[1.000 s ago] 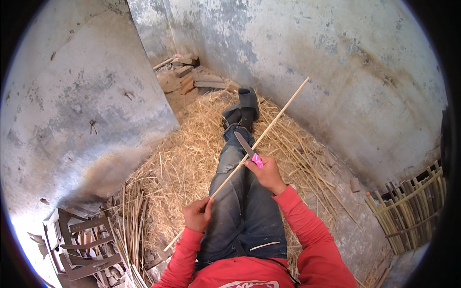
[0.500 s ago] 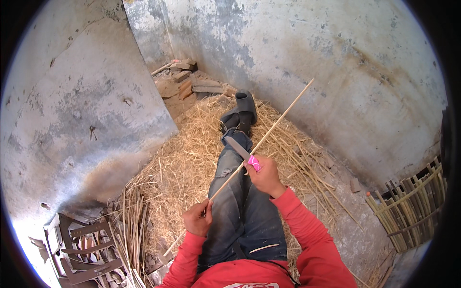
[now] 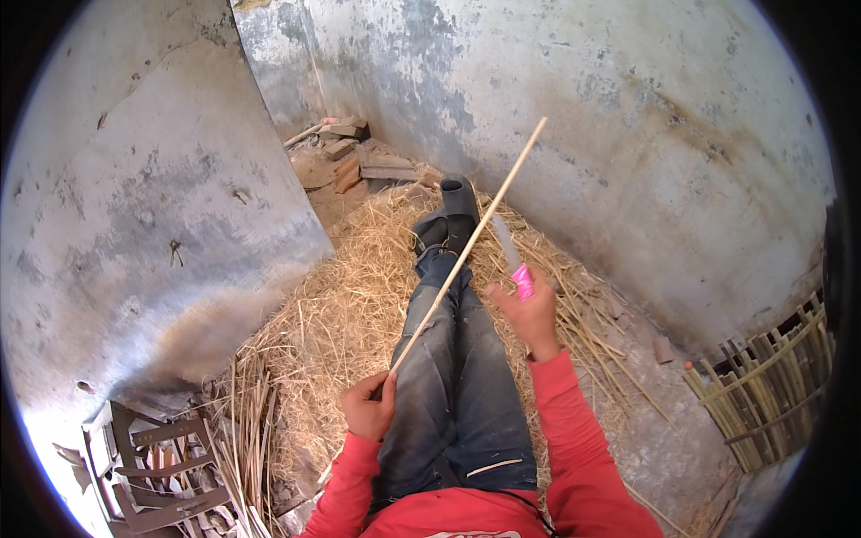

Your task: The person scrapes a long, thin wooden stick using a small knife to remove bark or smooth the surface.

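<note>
My left hand is closed around a long, pale bamboo strip, pinching it between thumb and fingers. The strip slants up and away to the right across my legs, its far end in front of the wall. My right hand grips a knife by its pink handle, thumb standing out toward the strip. The blade points up, slightly blurred, just right of the strip and apart from it. A short pale sliver lies on my jeans near the lap.
Straw-like shavings cover the floor around my legs. Loose strips lie at the right, and more at the left beside a dark frame. A slatted bamboo basket stands far right. Worn walls and bricks lie beyond.
My right hand has moved the knife off the strip, to the right, with the blade now more upright. The strip has turned steeper, its far end shifting left and up. My left hand stays nearly in place.
</note>
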`<state>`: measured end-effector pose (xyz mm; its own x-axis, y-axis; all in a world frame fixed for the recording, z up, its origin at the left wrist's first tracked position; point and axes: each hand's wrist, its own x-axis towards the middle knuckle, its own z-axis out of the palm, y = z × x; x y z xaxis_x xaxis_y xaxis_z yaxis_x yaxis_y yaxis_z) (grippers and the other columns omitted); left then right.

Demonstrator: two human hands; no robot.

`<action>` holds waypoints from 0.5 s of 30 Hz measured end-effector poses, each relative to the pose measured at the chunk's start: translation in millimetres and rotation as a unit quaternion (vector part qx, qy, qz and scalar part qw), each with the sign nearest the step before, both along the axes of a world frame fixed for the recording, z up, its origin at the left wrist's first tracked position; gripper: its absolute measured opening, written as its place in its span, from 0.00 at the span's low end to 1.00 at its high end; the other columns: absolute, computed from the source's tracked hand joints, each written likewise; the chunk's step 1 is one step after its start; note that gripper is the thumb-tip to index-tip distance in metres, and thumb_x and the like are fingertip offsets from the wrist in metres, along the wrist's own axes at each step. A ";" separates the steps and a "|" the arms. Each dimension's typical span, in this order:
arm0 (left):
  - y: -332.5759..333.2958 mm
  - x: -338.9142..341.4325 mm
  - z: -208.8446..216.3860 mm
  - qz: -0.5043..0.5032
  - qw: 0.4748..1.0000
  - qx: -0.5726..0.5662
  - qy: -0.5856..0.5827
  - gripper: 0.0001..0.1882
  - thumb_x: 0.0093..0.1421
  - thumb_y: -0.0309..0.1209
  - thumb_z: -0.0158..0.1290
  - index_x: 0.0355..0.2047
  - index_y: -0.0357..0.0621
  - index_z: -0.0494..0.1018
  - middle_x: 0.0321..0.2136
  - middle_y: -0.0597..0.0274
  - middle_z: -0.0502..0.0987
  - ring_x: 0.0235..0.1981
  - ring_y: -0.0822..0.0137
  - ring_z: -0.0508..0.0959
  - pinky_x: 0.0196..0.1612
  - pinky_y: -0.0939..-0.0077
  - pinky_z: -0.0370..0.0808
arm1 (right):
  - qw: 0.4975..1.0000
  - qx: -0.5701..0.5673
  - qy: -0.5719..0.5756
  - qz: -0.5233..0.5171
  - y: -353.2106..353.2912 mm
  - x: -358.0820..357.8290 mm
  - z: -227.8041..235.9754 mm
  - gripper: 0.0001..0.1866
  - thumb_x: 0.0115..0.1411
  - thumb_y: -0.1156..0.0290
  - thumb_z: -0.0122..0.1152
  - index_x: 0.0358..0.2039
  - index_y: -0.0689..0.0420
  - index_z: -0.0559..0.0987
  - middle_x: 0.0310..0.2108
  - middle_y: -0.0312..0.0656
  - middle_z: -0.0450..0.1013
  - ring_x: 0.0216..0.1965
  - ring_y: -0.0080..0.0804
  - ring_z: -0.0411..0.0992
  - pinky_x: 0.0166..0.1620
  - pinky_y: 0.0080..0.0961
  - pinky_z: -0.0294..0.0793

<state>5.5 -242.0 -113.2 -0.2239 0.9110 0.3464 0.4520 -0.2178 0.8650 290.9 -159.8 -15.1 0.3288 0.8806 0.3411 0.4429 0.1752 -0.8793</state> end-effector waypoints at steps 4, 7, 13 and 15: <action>-11.7 -7.2 18.6 -0.021 0.998 0.055 0.037 0.06 0.58 0.24 0.67 0.36 0.37 0.86 0.19 0.57 0.81 0.17 0.74 0.78 0.23 0.79 0.71 | 0.996 0.085 -0.009 -0.042 26.9 52.6 -4.0 0.19 0.66 0.58 0.67 0.32 0.65 0.79 0.24 0.38 0.74 0.26 0.24 0.68 0.29 0.28 0.68; -20.2 -14.7 28.4 -0.020 0.997 0.049 0.047 0.06 0.58 0.23 0.67 0.35 0.36 0.85 0.18 0.57 0.80 0.17 0.73 0.77 0.23 0.79 0.71 | 0.997 0.076 0.018 -0.009 41.6 76.0 7.6 0.19 0.71 0.60 0.61 0.32 0.65 0.79 0.21 0.40 0.72 0.23 0.25 0.67 0.28 0.29 0.67; -19.5 -26.6 29.6 -0.014 0.986 0.112 0.124 0.05 0.56 0.23 0.68 0.33 0.40 0.85 0.16 0.57 0.76 0.14 0.68 0.74 0.20 0.74 0.67 | 0.967 0.136 -0.190 -0.098 48.4 59.7 11.4 0.19 0.73 0.57 0.56 0.31 0.58 0.80 0.18 0.50 0.71 0.18 0.43 0.71 0.25 0.37 0.69; -18.2 -24.4 32.8 -0.009 0.981 0.146 0.130 0.05 0.55 0.23 0.69 0.32 0.42 0.85 0.15 0.57 0.75 0.13 0.65 0.73 0.19 0.73 0.66 | 0.960 0.141 -0.242 -0.012 27.2 19.1 -10.6 0.18 0.72 0.58 0.56 0.29 0.56 0.79 0.18 0.51 0.72 0.19 0.51 0.74 0.23 0.42 0.70</action>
